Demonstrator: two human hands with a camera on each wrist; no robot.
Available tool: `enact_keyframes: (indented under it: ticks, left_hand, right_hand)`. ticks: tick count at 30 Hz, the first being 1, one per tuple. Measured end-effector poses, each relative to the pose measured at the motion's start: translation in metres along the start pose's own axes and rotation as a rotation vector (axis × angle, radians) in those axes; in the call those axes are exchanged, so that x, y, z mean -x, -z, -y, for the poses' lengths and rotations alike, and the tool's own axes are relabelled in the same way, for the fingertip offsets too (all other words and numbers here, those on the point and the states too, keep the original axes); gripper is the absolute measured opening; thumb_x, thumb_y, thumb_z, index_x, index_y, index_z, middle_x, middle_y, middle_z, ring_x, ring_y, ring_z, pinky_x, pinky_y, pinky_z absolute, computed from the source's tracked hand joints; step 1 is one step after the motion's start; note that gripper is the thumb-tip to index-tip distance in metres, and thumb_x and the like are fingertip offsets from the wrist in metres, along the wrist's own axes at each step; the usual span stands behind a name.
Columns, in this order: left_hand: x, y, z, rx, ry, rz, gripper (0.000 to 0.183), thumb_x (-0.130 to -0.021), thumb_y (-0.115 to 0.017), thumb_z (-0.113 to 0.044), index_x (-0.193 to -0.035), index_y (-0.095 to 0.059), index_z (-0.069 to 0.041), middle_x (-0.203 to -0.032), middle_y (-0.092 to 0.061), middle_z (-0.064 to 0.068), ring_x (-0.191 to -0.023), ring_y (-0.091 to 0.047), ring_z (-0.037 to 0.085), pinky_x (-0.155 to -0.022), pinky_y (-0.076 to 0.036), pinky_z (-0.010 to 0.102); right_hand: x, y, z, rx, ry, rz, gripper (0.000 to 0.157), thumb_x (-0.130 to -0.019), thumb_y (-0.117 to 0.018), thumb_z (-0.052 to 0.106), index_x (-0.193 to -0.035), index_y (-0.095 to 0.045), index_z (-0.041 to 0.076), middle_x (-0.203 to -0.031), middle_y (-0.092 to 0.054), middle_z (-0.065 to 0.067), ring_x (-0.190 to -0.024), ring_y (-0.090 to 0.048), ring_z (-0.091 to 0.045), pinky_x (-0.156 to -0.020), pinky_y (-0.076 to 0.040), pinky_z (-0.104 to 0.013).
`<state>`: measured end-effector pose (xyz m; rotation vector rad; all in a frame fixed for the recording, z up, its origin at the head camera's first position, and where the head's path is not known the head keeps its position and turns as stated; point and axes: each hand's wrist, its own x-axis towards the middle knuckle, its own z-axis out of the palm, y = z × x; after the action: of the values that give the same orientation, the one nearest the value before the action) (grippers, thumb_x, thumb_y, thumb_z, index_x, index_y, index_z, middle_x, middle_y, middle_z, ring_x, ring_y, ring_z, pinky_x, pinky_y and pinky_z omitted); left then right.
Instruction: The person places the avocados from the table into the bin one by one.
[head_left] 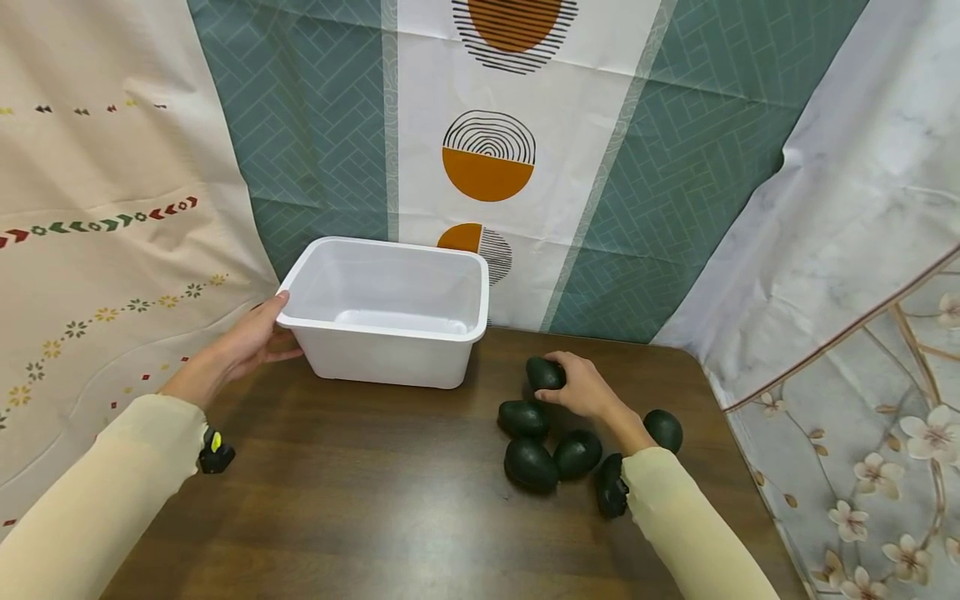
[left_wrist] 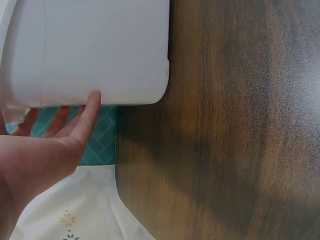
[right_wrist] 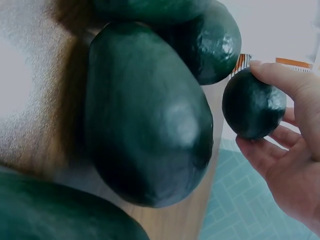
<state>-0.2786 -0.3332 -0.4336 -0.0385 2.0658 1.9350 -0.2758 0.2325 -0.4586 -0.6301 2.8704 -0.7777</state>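
In the head view a white plastic bin (head_left: pixel 390 354) stands at the back left of the table. My left hand (head_left: pixel 258 337) holds its left end, the thumb over the rim and the fingers against the outer wall. In the left wrist view those fingers touch the bin's side (left_wrist: pixel 100 55). My right hand (head_left: pixel 581 385) grips a dark green avocado (head_left: pixel 543 373) between thumb and fingers. The right wrist view shows this avocado (right_wrist: pixel 252 105) in the hand, beyond a larger-looking avocado (right_wrist: pixel 150 120). The inside of the bin shows only its bare white floor.
Several more avocados lie in a loose group around the right forearm, among them one at the front (head_left: pixel 531 465) and one at the right (head_left: pixel 663 430). The brown wooden table (head_left: pixel 360 500) is bordered by patterned cloth hangings (head_left: pixel 315 125) at the back and sides.
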Motion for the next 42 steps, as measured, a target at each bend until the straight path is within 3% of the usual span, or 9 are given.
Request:
enact_keyframes:
  ticks: [21,29,42]
  left_hand:
    - [0.003,-0.001,-0.008,-0.021,0.001,-0.002,0.084,-0.109,-0.026,-0.068,-0.172,0.003,-0.021,-0.17,-0.011,0.026,-0.152,-0.026,0.049,-0.108,-0.052,0.056]
    - [0.003,-0.002,-0.006,-0.008,-0.005,-0.002,0.087,-0.107,-0.025,-0.071,-0.172,0.001,-0.019,-0.17,-0.013,0.027,-0.151,-0.027,0.049,-0.108,-0.053,0.055]
    - [0.003,-0.001,-0.002,-0.018,-0.011,0.0,0.086,-0.106,-0.021,-0.072,-0.172,0.001,-0.021,-0.17,-0.013,0.026,-0.152,-0.026,0.049,-0.106,-0.055,0.053]
  right_hand:
    - [-0.018,0.002,0.025,0.029,0.05,-0.011,0.07,-0.091,-0.087,0.028,-0.148,-0.056,0.002,-0.142,-0.059,-0.018,-0.122,-0.058,-0.038,-0.096,-0.055,-0.054]
    - [-0.025,0.007,0.035,0.021,0.087,-0.026,0.068,-0.091,-0.087,0.028,-0.146,-0.057,0.003,-0.137,-0.061,-0.016,-0.117,-0.06,-0.036,-0.092,-0.057,-0.051]
    - [-0.029,0.012,0.041,-0.008,0.103,-0.033,0.067,-0.092,-0.086,0.027,-0.147,-0.057,0.002,-0.142,-0.061,-0.017,-0.122,-0.061,-0.034,-0.098,-0.056,-0.051]
